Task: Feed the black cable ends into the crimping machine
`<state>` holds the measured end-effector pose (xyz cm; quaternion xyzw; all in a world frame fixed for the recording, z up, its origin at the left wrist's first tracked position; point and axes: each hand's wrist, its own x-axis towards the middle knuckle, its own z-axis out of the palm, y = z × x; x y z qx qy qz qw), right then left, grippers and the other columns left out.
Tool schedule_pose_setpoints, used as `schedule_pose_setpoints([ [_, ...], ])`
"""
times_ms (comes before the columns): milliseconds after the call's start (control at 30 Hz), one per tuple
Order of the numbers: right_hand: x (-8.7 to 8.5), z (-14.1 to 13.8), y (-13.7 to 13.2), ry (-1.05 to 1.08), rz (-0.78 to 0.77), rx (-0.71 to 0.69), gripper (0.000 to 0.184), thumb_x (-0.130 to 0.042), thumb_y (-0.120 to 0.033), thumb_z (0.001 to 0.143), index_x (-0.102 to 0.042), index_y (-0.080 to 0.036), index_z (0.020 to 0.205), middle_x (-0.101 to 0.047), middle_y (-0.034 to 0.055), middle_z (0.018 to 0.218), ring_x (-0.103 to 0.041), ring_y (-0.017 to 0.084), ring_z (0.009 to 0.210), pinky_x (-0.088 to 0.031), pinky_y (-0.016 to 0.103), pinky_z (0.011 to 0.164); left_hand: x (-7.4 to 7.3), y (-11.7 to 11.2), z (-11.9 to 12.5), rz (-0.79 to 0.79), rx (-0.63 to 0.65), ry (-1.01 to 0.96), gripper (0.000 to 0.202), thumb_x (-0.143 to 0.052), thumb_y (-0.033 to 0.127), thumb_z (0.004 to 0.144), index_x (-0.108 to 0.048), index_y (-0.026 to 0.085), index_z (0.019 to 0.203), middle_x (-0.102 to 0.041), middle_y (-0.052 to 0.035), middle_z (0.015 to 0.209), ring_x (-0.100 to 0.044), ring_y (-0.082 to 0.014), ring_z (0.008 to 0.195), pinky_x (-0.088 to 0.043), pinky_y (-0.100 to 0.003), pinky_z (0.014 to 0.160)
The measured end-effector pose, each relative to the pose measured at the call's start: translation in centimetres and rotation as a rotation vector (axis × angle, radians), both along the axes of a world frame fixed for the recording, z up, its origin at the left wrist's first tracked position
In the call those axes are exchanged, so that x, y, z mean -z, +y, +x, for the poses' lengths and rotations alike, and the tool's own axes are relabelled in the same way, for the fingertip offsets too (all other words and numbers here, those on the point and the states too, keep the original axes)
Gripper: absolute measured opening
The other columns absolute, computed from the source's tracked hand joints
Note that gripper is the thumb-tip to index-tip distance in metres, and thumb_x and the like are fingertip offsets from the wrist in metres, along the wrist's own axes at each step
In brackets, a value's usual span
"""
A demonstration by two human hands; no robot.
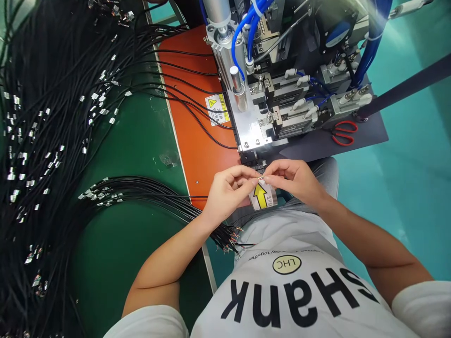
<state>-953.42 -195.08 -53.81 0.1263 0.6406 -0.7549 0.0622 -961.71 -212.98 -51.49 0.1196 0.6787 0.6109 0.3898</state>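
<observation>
My left hand [228,190] and my right hand [295,180] meet fingertip to fingertip just in front of the machine [268,94]. Both are closed in a pinch on a small metal end of a thin cable [261,178]; the piece is too small to make out more. Right below the fingers sits a white label with a yellow arrow [261,195]. A bundle of black cables with bare coloured wire ends [230,239] lies under my left forearm at the table edge.
A large heap of black cables with metal ends [52,141] covers the green table [141,141] on the left. An orange plate [197,131] lies under the machine. Red scissors [343,133] rest on the dark base at right. Blue hoses [246,28] hang over the machine.
</observation>
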Motion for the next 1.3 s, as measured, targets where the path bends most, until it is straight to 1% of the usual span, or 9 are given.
schedule_pose_setpoints([
  [167, 0.4, 0.1, 0.4, -0.078, -0.122, -0.068, 0.016, -0.074, -0.033, 0.082, -0.071, -0.017, 0.085, -0.064, 0.0001, 0.071, -0.056, 0.012, 0.062, -0.049, 0.026, 0.06, 0.3, -0.2, 0.0, 0.01, 0.013, -0.015, 0.022, -0.074, 0.033, 0.081, -0.066, 0.015, 0.091, -0.058, 0.0029, 0.06, -0.051, -0.0068, 0.048, -0.046, -0.019, 0.046],
  [267, 0.4, 0.0, 0.5, -0.071, -0.11, -0.13, 0.017, -0.069, -0.034, 0.085, -0.069, -0.017, 0.086, -0.061, -0.0005, 0.068, -0.056, 0.012, 0.06, -0.048, 0.027, 0.059, 0.4, -0.3, -0.1, 0.024, 0.027, -0.04, 0.023, -0.075, 0.033, 0.081, -0.064, 0.016, 0.091, -0.055, 0.0034, 0.06, -0.05, -0.0062, 0.048, -0.046, -0.019, 0.046],
  [333, 0.2, -0.1, 0.5, 0.02, 0.048, -0.134, 0.014, -0.065, -0.031, 0.088, -0.066, -0.018, 0.085, -0.062, 0.0003, 0.073, -0.056, 0.012, 0.062, -0.047, 0.027, 0.06, 0.4, -0.3, 0.0, 0.025, 0.039, -0.094, 0.023, -0.075, 0.034, 0.081, -0.064, 0.016, 0.091, -0.054, 0.0035, 0.061, -0.048, -0.0056, 0.048, -0.046, -0.018, 0.045],
  [433, -0.4, -0.2, 0.5, 0.245, 0.414, -0.127, 0.008, -0.06, -0.023, 0.09, -0.065, -0.02, 0.085, -0.063, 0.0026, 0.084, -0.057, 0.015, 0.071, -0.046, 0.029, 0.067, 0.4, -0.3, 0.0, 0.004, 0.07, -0.197, 0.023, -0.074, 0.035, 0.081, -0.066, 0.016, 0.091, -0.055, 0.0031, 0.063, -0.046, -0.0049, 0.048, -0.044, -0.017, 0.043],
  [500, -0.6, -0.1, 0.5, 0.332, 0.535, -0.128, 0.008, -0.058, -0.021, 0.09, -0.064, -0.021, 0.085, -0.063, 0.0031, 0.087, -0.057, 0.016, 0.074, -0.046, 0.031, 0.07, 0.3, -0.3, 0.0, -0.014, 0.076, -0.228, 0.022, -0.075, 0.035, 0.08, -0.068, 0.016, 0.089, -0.054, 0.0033, 0.061, -0.044, -0.0046, 0.048, -0.044, -0.017, 0.043],
  [667, -0.3, 0.8, 0.0, 0.219, 0.489, -0.008, 0.009, -0.058, -0.025, 0.092, -0.065, -0.022, 0.087, -0.065, 0.0028, 0.084, -0.057, 0.016, 0.071, -0.043, 0.03, 0.063, 0.4, -0.2, 0.1, -0.014, 0.012, -0.203, 0.022, -0.076, 0.035, 0.079, -0.066, 0.016, 0.085, -0.051, 0.0045, 0.056, -0.042, -0.0055, 0.046, -0.047, -0.02, 0.043],
  [1067, 0.0, 1.2, -2.5, 0.227, 0.479, 0.102, 0.009, -0.06, -0.018, 0.089, -0.063, -0.022, 0.082, -0.063, 0.0004, 0.077, -0.055, 0.014, 0.07, -0.044, 0.03, 0.065, 1.4, -0.1, 0.5, 0.06, -0.102, -0.15, 0.015, -0.073, 0.03, 0.081, -0.065, 0.018, 0.079, -0.052, 0.0032, 0.06, -0.043, -0.0053, 0.046, -0.034, -0.019, 0.04],
  [1200, -0.2, 0.8, -2.0, 0.184, 0.444, 0.057, 0.006, -0.063, -0.023, 0.089, -0.064, -0.022, 0.083, -0.065, 0.0004, 0.078, -0.056, 0.014, 0.07, -0.043, 0.03, 0.064, 1.3, -0.2, 0.5, 0.056, -0.111, -0.165, 0.016, -0.073, 0.031, 0.081, -0.064, 0.018, 0.08, -0.05, 0.0049, 0.056, -0.041, -0.0049, 0.046, -0.038, -0.018, 0.042],
  [1300, -0.4, 0.5, -1.9, 0.167, 0.448, 0.103, 0.005, -0.066, -0.024, 0.087, -0.065, -0.021, 0.083, -0.065, 0.0004, 0.079, -0.056, 0.014, 0.068, -0.042, 0.03, 0.063, 1.1, -0.1, 0.6, 0.025, -0.103, -0.161, 0.018, -0.073, 0.032, 0.081, -0.063, 0.017, 0.08, -0.052, 0.0052, 0.056, -0.043, -0.0048, 0.045, -0.043, -0.018, 0.044],
])
